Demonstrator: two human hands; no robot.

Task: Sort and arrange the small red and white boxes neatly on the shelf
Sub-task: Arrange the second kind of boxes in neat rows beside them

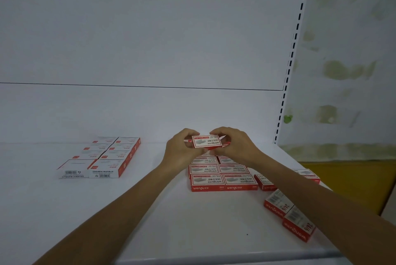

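A small red and white box (206, 141) is held above the white shelf (150, 211) between both hands. My left hand (180, 149) grips its left end and my right hand (235, 144) grips its right end. Right below, a neat block of the same boxes (222, 177) lies in two columns, partly hidden by my hands. Another two-column block of boxes (102, 157) lies at the left. Two loose boxes (289, 217) lie askew near the shelf's right front. More boxes (264, 182) sit behind my right forearm.
The shelf's white back panel (150, 40) rises behind the boxes. A slotted upright (293, 50) marks its right end. Past it stand a stained wall (347, 61) and a yellow surface (353, 179). The shelf's front edge (214, 258) runs along the bottom.
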